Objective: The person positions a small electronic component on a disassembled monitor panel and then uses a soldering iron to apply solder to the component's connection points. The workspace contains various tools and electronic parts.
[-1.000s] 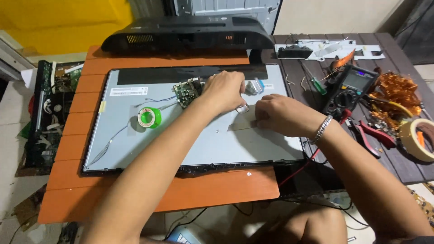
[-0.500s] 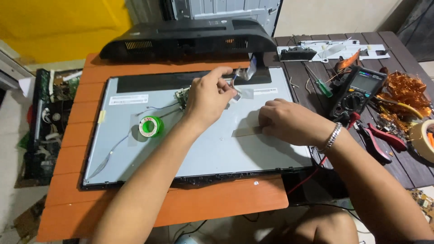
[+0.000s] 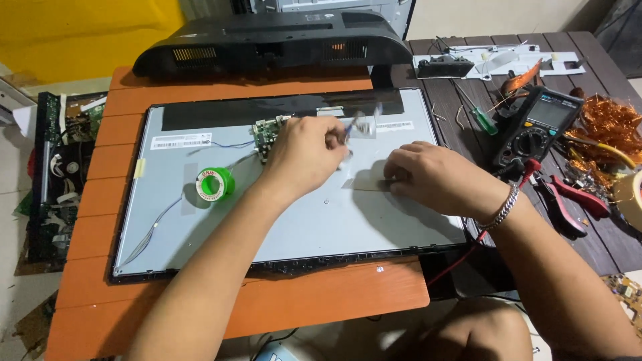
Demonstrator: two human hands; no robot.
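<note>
Surface: orange table [image 3: 321, 294] filling the lower centre, dark slatted bench [image 3: 461, 113] running along the right side.
Panel: grey screen back [image 3: 294, 220] lying flat mid-frame, black cover [image 3: 267, 47] sitting above it at the top.
Left hand: left hand [image 3: 304, 157] hovering over the panel's upper centre, fingers pinching a small blurred tool [image 3: 353, 126]; what kind, I cannot tell.
Right hand: right hand [image 3: 435, 177] pressing flat on a tan strip [image 3: 364, 182] right of centre, fingers spread, bracelet [image 3: 503, 207] showing at the wrist.
Board: small green board [image 3: 266, 130] peeking out just left of the left hand.
Spool: green spool [image 3: 212, 184] resting on the panel, left of centre.
Right edge: meter [image 3: 538, 124], red pliers [image 3: 568, 197], copper tangle [image 3: 612, 124] crowding the bench.
</note>
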